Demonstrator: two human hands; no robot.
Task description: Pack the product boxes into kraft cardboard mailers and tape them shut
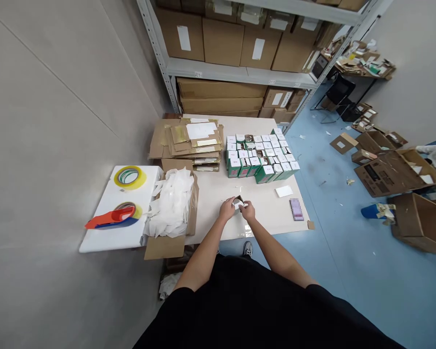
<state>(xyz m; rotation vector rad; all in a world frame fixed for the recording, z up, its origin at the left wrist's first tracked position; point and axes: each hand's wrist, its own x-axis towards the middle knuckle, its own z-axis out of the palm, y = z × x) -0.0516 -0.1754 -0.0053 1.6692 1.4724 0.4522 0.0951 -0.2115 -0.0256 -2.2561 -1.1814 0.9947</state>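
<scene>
Over the near part of the table, both my hands are closed on a small white box (237,205) whose top shows a dark opening and a raised flap. My left hand (226,210) grips its left side. At its right edge, the fingers of my right hand (247,211) pinch the flap or rim; exactly which I cannot tell. Beyond them stand rows of green-and-white small boxes (265,173), a few with open tops. Right of my hands lies a flat white piece (284,191), and farther right a few purple packs (296,209).
Left of my hands, an open carton (192,213) holds white paper-like sheets. Flattened cardboard (174,145) is stacked behind it. A white side surface (105,242) carries tape rolls (130,177) and a red-and-blue tape dispenser (112,217). Metal shelving (218,70) stands behind; cartons (421,220) lie on the floor.
</scene>
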